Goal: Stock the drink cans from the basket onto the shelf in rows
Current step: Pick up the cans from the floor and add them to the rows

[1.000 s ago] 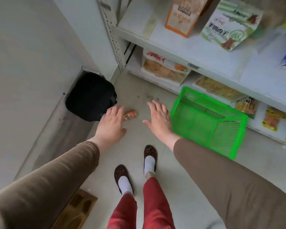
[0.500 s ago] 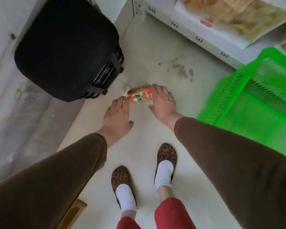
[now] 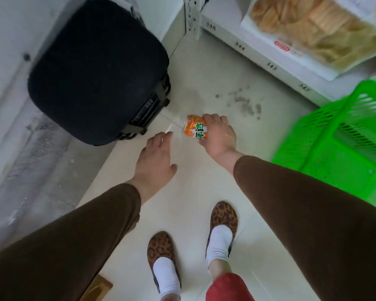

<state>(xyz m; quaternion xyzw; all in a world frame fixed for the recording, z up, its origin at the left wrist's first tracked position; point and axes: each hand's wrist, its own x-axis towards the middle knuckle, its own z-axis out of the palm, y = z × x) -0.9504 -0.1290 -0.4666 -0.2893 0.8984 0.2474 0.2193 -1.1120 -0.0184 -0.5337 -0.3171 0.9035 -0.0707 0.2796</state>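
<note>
Down at floor level, by label:

Right hand: the right hand [image 3: 218, 136] is curled round an orange drink can [image 3: 194, 129], fingers over its far side and thumb on the near side, gripping the can's right-hand part.

Orange drink can: orange with green characters on a white patch; it is tilted, its top end pointing away and to the left. It sits low over the pale floor tiles [image 3: 191, 192], between the black case and the green basket; whether its lower edge touches the floor cannot be told.

Left hand: the left hand [image 3: 155, 158] is palm down with fingers loosely spread and thumb out to the side, holding nothing. Its fingertips are near the can but apart from it.

Green basket: a green plastic mesh basket [image 3: 343, 144] stands on the floor to the right of the right hand, just in front of the shelving; no cans show in the part that is in view.

Shelf: a white metal shelf unit [image 3: 254, 59] at upper right, its front edge marked with small numbers, carries a large bag of pale crisps [image 3: 313, 29].

Black case: a black soft-sided case [image 3: 96, 68] stands against the wall at upper left.

Sleeves and feet: brown sleeves [image 3: 313, 213] cover both forearms; leopard-print slippers [image 3: 224, 216] with white socks stand on the tiles below.
</note>
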